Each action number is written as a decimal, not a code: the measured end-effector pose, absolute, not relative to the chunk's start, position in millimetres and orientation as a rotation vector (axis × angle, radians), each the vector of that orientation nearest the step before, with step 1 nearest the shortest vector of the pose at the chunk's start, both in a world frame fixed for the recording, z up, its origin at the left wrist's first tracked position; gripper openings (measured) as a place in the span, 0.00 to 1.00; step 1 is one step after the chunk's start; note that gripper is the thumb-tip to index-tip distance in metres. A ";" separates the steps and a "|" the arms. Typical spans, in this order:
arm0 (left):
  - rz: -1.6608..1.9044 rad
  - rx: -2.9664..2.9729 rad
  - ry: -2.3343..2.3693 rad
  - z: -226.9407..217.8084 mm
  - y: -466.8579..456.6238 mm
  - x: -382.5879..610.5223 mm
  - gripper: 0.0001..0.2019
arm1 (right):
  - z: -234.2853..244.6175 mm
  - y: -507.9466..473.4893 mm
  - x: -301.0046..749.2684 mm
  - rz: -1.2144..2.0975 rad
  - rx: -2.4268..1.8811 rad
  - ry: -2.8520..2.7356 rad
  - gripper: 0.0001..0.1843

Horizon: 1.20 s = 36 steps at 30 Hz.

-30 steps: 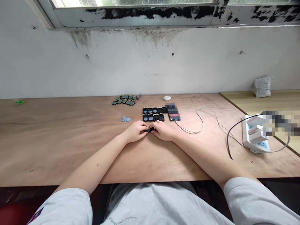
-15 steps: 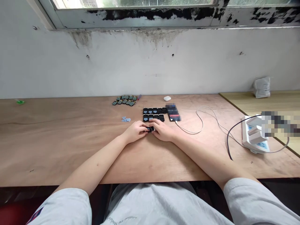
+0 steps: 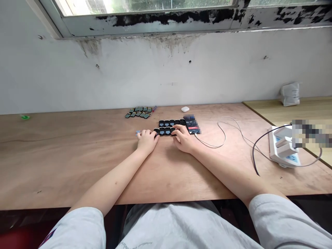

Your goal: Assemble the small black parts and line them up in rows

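Observation:
My left hand (image 3: pixel 147 141) is closed on a small black plastic casing (image 3: pixel 156 131) at the left end of the nearer row. Beside it, more black casings (image 3: pixel 165 131) stand side by side, some with a light blue pad inside. At the right end of that row is my right hand (image 3: pixel 183 139), fingers bent and apart, their tips at the last casings and partly hiding them. Behind lies a second row of black casings (image 3: pixel 167 123). Light blue pads (image 3: pixel 137 132) show in part behind my left hand.
Green circuit boards (image 3: pixel 139 111) lie at the back, with a screwdriver-like tool (image 3: pixel 154 109) by them. A phone (image 3: pixel 192 125) on a white cable (image 3: pixel 220 133) adjoins the rows. A white case (image 3: pixel 185 109) is behind. A white power strip (image 3: pixel 284 148) stands at right.
My left hand has moved left and away from me with the casing, to the left end of the nearer row. The right hand has let go of that casing and shifted right.

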<state>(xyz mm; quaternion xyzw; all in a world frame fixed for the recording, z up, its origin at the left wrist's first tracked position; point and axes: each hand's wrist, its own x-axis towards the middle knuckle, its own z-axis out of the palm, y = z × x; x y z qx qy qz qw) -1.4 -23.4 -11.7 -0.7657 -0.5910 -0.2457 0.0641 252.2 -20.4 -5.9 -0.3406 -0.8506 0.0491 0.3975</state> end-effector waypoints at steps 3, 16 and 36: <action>-0.726 -2.384 -1.707 -11.3 -24.3 2.4 0.13 | -5.4 -19.7 252.0 0.090 -0.857 -2.173 0.12; -0.554 -2.605 -1.660 -5.3 -26.6 -1.9 0.26 | -2.2 1.0 269.1 -0.222 -1.599 -2.080 0.19; -0.715 -2.009 -2.321 -4.4 6.3 -77.2 0.14 | -6.0 3.0 271.8 -0.227 -1.593 -2.270 0.30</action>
